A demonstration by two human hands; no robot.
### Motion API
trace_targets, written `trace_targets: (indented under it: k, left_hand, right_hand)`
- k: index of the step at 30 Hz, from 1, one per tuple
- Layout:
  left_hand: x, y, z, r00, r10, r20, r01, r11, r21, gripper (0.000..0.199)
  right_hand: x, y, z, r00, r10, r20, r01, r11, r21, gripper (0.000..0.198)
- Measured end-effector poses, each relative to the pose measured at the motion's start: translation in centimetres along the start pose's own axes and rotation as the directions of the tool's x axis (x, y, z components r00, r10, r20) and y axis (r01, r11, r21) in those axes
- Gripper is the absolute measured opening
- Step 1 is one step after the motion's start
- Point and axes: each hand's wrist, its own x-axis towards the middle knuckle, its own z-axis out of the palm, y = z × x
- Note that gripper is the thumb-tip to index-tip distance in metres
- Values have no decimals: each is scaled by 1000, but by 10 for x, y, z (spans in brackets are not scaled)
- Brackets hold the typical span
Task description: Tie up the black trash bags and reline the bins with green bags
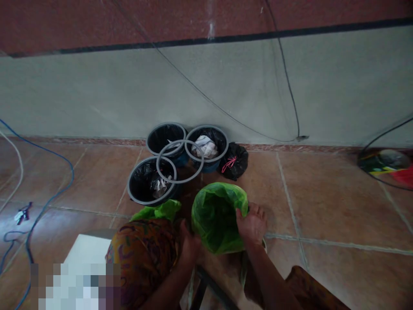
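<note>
A bright green bin liner stands open before me, its edge folded outward in a round mouth, apparently over a bin whose body it hides. My right hand grips the right side of that mouth, thumb at the inner edge and fingers outside. My left hand is close to the liner's lower left side, thumb raised; its other fingers are hidden or dim, so contact is unclear. More green plastic lies beyond my left knee, under patterned cloth. A loose grey ring rests across the black-lined bins.
Three bins, a left one, a back one and a right one, hold paper waste. A tied black bag sits beside them at the wall. Blue cable and keys lie at left.
</note>
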Motion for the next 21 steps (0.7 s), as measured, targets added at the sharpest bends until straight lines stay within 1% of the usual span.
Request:
trace_targets:
  k: [2, 3, 4, 5, 6, 7, 8, 9, 10, 11, 12, 13, 14, 16, 18, 19, 21]
  left_hand:
    - [5, 18, -3, 991, 135, -26, -132, 988, 78, 64]
    - [9, 31, 0, 973, 231, -25, -226, 966, 124, 62]
    - [12, 46, 5, 942, 335, -3, -329, 929, 171, 59]
    - [16, 62, 13, 898, 439, 35, -436, 874, 214, 56]
    - [21, 80, 24, 847, 518, 116, -530, 813, 242, 52]
    - [26, 96, 37, 782, 582, 224, -623, 738, 259, 47]
    - [32, 112, 52, 696, 628, 349, -715, 649, 260, 45]
    - [38, 126, 68, 600, 651, 466, -794, 553, 251, 45]
    - [44, 137, 84, 528, 639, 560, -842, 478, 248, 44]
    - [51, 146, 99, 487, 607, 627, -866, 427, 260, 43]
    - [57, 152, 112, 468, 569, 676, -878, 389, 279, 41]
    - [64, 157, 123, 472, 524, 708, -876, 370, 310, 39]
    - [70, 160, 132, 496, 475, 727, -863, 365, 350, 37]
    - [82, 165, 145, 564, 382, 732, -816, 390, 426, 35]
    - [92, 170, 153, 625, 306, 718, -762, 437, 477, 34]
    - [96, 174, 155, 646, 267, 716, -738, 458, 495, 33]
    - [105, 181, 161, 665, 179, 726, -703, 478, 526, 30]
  right_hand:
    - [-10, 14, 7, 999, 50, 19, -50, 999, 4, 38]
    - [-13, 21, 11, 997, 62, 39, -64, 997, 41, 36]
    - [-14, 28, 15, 995, 76, 60, -82, 991, 104, 36]
    - [-13, 34, 18, 992, 95, 83, -109, 976, 190, 36]
    - [-11, 39, 19, 987, 117, 107, -144, 946, 290, 38]
    - [-7, 44, 20, 981, 143, 132, -184, 903, 388, 40]
    - [-3, 49, 21, 972, 172, 158, -227, 852, 471, 42]
    - [1, 53, 22, 962, 200, 184, -269, 803, 532, 44]
    - [5, 57, 22, 952, 223, 208, -304, 760, 575, 45]
    - [9, 60, 23, 942, 240, 234, -334, 720, 608, 46]
    - [11, 63, 25, 931, 253, 263, -364, 681, 635, 47]
    - [13, 66, 28, 921, 260, 291, -390, 644, 659, 48]
    - [14, 68, 31, 913, 261, 315, -409, 608, 681, 49]
    - [16, 72, 38, 910, 246, 333, -414, 559, 718, 51]
    - [17, 76, 46, 920, 218, 324, -391, 536, 748, 50]
    - [18, 77, 50, 924, 208, 321, -383, 519, 764, 50]
    - [19, 79, 56, 922, 205, 328, -387, 472, 792, 49]
